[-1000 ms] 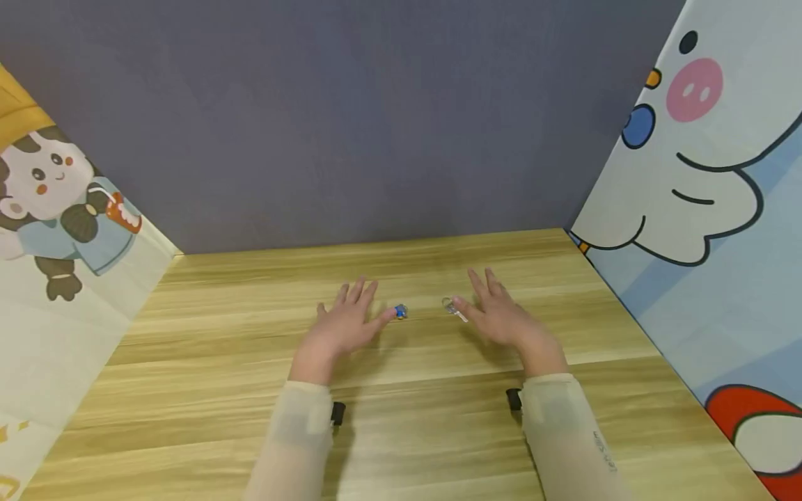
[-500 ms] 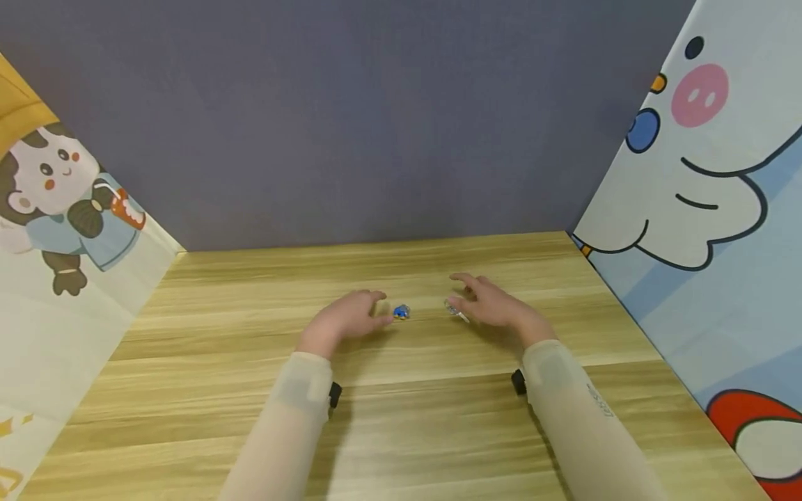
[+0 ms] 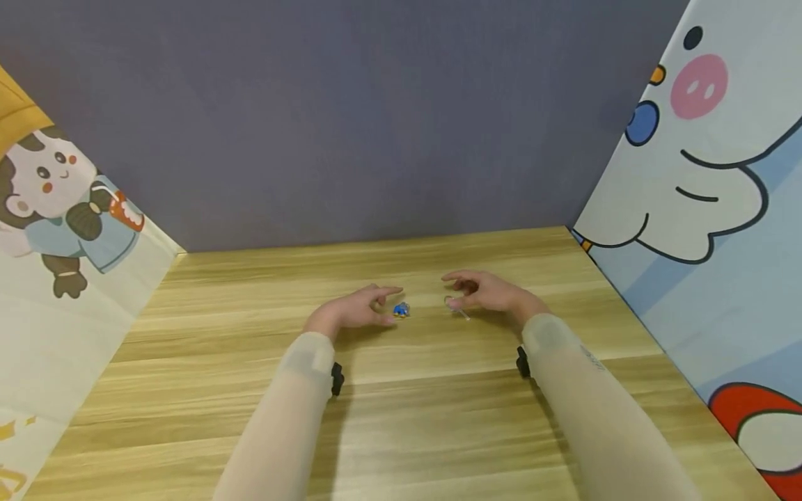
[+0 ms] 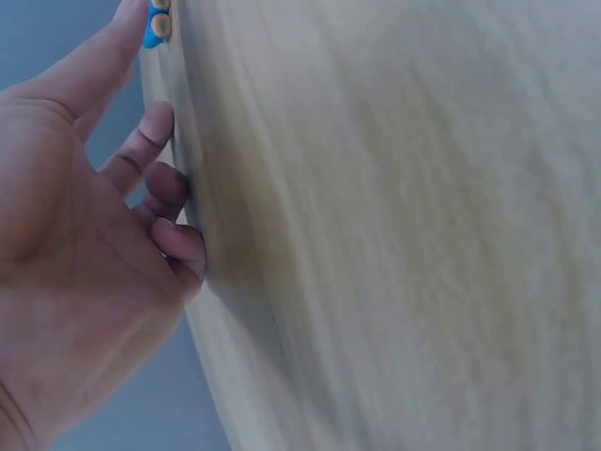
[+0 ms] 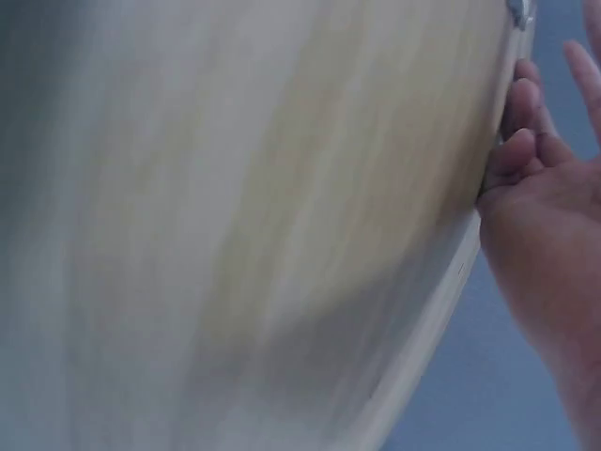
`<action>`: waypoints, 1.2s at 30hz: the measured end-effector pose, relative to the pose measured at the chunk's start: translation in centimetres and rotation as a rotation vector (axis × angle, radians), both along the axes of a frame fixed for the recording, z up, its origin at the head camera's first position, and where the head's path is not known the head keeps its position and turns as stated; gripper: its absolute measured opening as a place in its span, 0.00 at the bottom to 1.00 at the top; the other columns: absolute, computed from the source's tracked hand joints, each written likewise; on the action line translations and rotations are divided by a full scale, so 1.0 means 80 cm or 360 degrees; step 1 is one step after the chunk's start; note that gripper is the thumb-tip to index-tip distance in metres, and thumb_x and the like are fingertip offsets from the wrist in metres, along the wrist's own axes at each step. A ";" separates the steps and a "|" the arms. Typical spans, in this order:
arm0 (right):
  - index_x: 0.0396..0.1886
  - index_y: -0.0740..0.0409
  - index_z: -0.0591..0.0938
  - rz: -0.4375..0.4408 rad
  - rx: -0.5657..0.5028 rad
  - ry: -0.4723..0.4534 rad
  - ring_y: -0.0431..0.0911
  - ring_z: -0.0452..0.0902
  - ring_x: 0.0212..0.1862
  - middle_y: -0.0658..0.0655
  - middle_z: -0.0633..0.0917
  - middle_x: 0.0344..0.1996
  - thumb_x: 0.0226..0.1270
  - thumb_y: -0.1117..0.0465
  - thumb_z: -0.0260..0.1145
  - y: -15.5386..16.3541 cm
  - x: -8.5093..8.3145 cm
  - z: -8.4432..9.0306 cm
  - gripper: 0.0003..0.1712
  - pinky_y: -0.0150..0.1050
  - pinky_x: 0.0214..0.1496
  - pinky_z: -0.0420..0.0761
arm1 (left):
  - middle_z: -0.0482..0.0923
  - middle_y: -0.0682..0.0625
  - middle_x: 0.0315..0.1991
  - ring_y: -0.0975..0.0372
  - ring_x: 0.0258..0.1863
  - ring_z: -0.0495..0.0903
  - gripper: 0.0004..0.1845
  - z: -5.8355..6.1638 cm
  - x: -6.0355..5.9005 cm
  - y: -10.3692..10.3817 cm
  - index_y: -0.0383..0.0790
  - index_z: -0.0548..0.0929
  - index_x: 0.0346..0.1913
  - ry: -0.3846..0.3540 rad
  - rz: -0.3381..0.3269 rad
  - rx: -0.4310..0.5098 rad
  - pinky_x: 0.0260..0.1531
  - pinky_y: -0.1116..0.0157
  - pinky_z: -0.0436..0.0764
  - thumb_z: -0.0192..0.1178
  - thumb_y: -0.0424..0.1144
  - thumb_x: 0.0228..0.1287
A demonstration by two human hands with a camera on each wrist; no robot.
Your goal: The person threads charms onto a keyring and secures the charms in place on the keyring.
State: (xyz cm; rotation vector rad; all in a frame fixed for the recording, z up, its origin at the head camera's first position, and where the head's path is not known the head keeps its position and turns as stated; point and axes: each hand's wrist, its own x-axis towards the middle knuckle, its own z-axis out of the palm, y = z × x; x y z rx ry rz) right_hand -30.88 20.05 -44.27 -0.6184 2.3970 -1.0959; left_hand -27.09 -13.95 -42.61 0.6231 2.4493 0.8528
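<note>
A small blue trinket with orange spots (image 3: 401,310) lies mid-table in the head view; part of it shows at the top of the left wrist view, where its orange ends (image 4: 161,25) face the camera. My left hand (image 3: 354,309) is beside it, index finger and thumb spread on either side, the other fingers bent. To the right lies a small metal key with a ring (image 3: 464,314), partly covered by the thumb of my right hand (image 3: 495,292). That hand's index finger reaches out above the ring, apart from the thumb. Whether the thumb touches the key is unclear.
The wooden table (image 3: 401,417) runs back to a grey wall panel (image 3: 376,125). Cartoon-printed panels stand at the left (image 3: 94,278) and right (image 3: 664,292). Black wrist cameras (image 3: 337,379) sit under both sleeves.
Both hands go from spread fingers to bent ones, with index and thumb reaching around the trinket and the key. The forearms have moved forward slightly; trinket and key stay in place.
</note>
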 end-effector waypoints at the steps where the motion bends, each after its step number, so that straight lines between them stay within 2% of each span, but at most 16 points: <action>1: 0.81 0.49 0.70 0.0005 0.0018 0.0006 0.55 0.73 0.64 0.63 0.76 0.69 0.76 0.51 0.72 0.000 -0.001 0.001 0.38 0.53 0.66 0.76 | 0.69 0.39 0.68 0.44 0.72 0.74 0.42 -0.001 -0.002 -0.001 0.56 0.59 0.85 -0.0015 0.0002 0.0008 0.74 0.41 0.71 0.67 0.50 0.75; 6: 0.79 0.48 0.73 0.0033 0.0073 -0.0006 0.58 0.71 0.70 0.63 0.74 0.72 0.75 0.51 0.72 -0.003 -0.004 0.002 0.36 0.58 0.72 0.74 | 0.68 0.39 0.70 0.45 0.70 0.71 0.40 -0.005 -0.008 -0.003 0.55 0.62 0.84 -0.0053 0.0004 0.0049 0.74 0.39 0.70 0.67 0.49 0.75; 10: 0.77 0.47 0.76 0.0002 0.0079 -0.0019 0.60 0.69 0.73 0.63 0.75 0.73 0.74 0.51 0.73 -0.004 -0.004 0.002 0.34 0.62 0.76 0.70 | 0.67 0.40 0.69 0.45 0.70 0.70 0.37 -0.005 -0.007 -0.001 0.56 0.66 0.82 -0.0092 0.0041 0.0088 0.73 0.39 0.70 0.68 0.48 0.74; 13: 0.76 0.48 0.77 -0.0005 0.0081 -0.0023 0.62 0.68 0.75 0.63 0.75 0.74 0.74 0.51 0.73 -0.004 -0.006 0.000 0.33 0.63 0.79 0.67 | 0.68 0.40 0.69 0.45 0.70 0.70 0.35 -0.006 -0.005 0.002 0.57 0.70 0.79 -0.0079 0.0083 0.0086 0.73 0.40 0.70 0.69 0.48 0.73; 16: 0.75 0.51 0.77 0.0004 0.0086 -0.0030 0.63 0.65 0.77 0.62 0.75 0.75 0.74 0.52 0.73 -0.002 -0.006 -0.003 0.33 0.64 0.81 0.65 | 0.69 0.41 0.69 0.45 0.70 0.71 0.32 -0.008 -0.003 0.008 0.59 0.73 0.77 -0.0017 0.0092 0.0020 0.73 0.39 0.71 0.69 0.50 0.73; 20: 0.72 0.52 0.79 -0.0010 0.0092 -0.0010 0.61 0.68 0.74 0.61 0.76 0.74 0.74 0.53 0.73 -0.001 -0.005 -0.005 0.30 0.62 0.79 0.66 | 0.70 0.43 0.68 0.45 0.69 0.73 0.30 -0.011 -0.003 0.016 0.63 0.75 0.75 0.0106 0.0096 -0.0097 0.72 0.36 0.70 0.68 0.56 0.73; 23: 0.70 0.52 0.81 -0.0031 0.0091 0.0003 0.59 0.69 0.71 0.61 0.76 0.72 0.74 0.53 0.73 -0.001 -0.005 -0.004 0.28 0.61 0.77 0.68 | 0.71 0.44 0.68 0.45 0.70 0.72 0.28 -0.012 -0.005 0.020 0.64 0.76 0.73 0.0142 0.0118 -0.0135 0.73 0.35 0.69 0.67 0.56 0.73; 27: 0.69 0.51 0.82 -0.0043 0.0092 -0.0001 0.59 0.69 0.71 0.61 0.75 0.72 0.73 0.54 0.74 0.000 -0.005 -0.005 0.27 0.61 0.77 0.69 | 0.70 0.45 0.68 0.45 0.71 0.71 0.26 -0.012 -0.006 0.023 0.65 0.77 0.72 0.0140 0.0133 -0.0165 0.74 0.34 0.66 0.66 0.56 0.74; 33: 0.68 0.51 0.83 -0.0047 0.0087 0.0002 0.60 0.69 0.71 0.61 0.75 0.72 0.73 0.55 0.74 0.000 -0.006 -0.007 0.26 0.62 0.76 0.70 | 0.71 0.46 0.67 0.45 0.72 0.70 0.21 -0.009 -0.003 0.025 0.66 0.78 0.69 0.0144 0.0138 -0.0215 0.76 0.28 0.56 0.62 0.56 0.77; 36: 0.66 0.52 0.84 -0.0034 0.0076 -0.0009 0.61 0.69 0.71 0.61 0.75 0.72 0.73 0.56 0.74 0.000 -0.006 -0.007 0.24 0.62 0.76 0.70 | 0.71 0.46 0.66 0.45 0.72 0.70 0.18 -0.007 -0.003 0.023 0.66 0.79 0.66 0.0136 0.0144 -0.0211 0.77 0.28 0.54 0.62 0.55 0.78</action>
